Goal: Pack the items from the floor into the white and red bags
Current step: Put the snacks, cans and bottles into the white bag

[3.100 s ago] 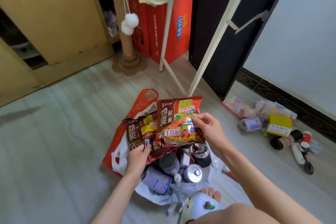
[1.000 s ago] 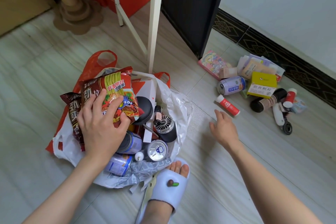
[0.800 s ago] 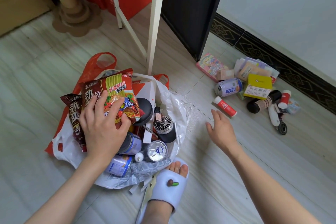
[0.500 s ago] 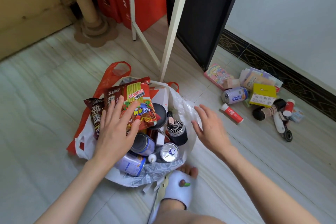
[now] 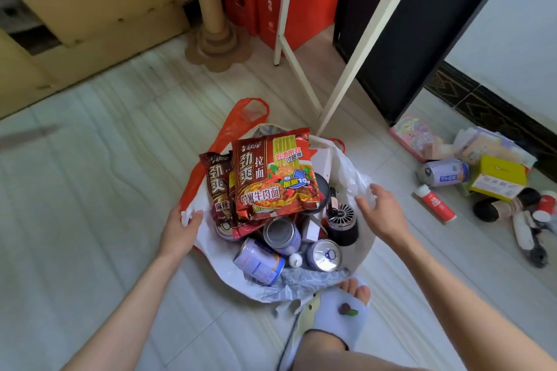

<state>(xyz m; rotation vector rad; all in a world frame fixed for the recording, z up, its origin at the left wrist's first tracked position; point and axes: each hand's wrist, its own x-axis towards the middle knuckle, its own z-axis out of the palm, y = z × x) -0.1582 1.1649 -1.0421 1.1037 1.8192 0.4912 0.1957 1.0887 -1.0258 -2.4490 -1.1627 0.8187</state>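
Both hands on the rim of the stuffed white bag, mid-frame on the floor.

Left hand pinches the bag's left edge, thumb over the plastic; right hand sits loose and open, fingers spread against the right edge. The white bag sits inside a red bag whose handle pokes out up top. Two noodle packets lie on top of the drink cans and a black fan-topped cup. Over at the right of the frame, still on the floor: a can, yellow box, red-and-white tube, some packets by the wall.
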